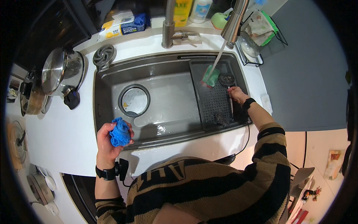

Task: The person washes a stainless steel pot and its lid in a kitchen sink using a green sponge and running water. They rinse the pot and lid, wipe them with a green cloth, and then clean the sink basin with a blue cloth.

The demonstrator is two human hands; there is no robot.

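Observation:
My left hand (110, 140) is closed around a crumpled blue cloth (120, 132) at the near left rim of the grey sink (173, 100). At the sink's right side, my right hand (237, 94) has its fingers on the handle of a round-headed brush (226, 79) over the perforated tray (208, 100). A green sponge (211, 76) lies on that tray, under water running from the metal faucet head (231, 32). Nearer to me on the tray is a dark scouring pad (221, 118). The round drain strainer (134, 100) holds a small yellow scrap.
Pots with glass lids (54, 71) stand on the left counter. A pack of kitchen wipes (123, 27), a yellow bottle (182, 12) and a white bottle (200, 10) line the back ledge. A black wire rack (256, 62) is at the back right. The faucet base (167, 35) rises behind the sink.

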